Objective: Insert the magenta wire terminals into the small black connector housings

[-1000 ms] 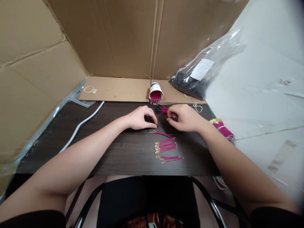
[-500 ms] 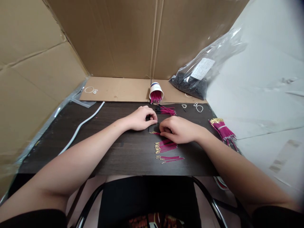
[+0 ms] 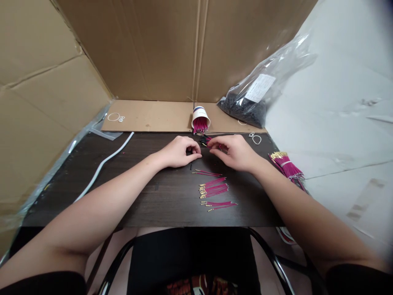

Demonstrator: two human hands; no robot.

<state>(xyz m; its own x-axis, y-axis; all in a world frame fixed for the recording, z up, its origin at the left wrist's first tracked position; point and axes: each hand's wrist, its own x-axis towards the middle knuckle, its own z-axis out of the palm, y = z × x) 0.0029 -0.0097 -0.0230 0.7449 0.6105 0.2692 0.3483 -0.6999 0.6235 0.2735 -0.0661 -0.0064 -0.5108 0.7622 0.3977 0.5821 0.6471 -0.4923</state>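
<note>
The table (image 3: 147, 205) in the middle of the frame was dark brown with a wood grain, and the wires (image 3: 215, 190) on it were magenta with gold tips, like the bundle (image 3: 285, 164) at the right. The cup (image 3: 200, 116) at the upper centre was white with a blue band and held magenta wires, and the cable (image 3: 104, 162) at the left was white. The cardboard (image 3: 138, 49) along the top and left was plain tan, and the bag (image 3: 260, 94) at the upper right was clear with black contents and a white label.

Dark wooden table (image 3: 147, 205) with loose magenta wires (image 3: 215, 190), a white cable (image 3: 104, 162) (left side), a tied wire bundle (image 3: 287, 166).
</note>
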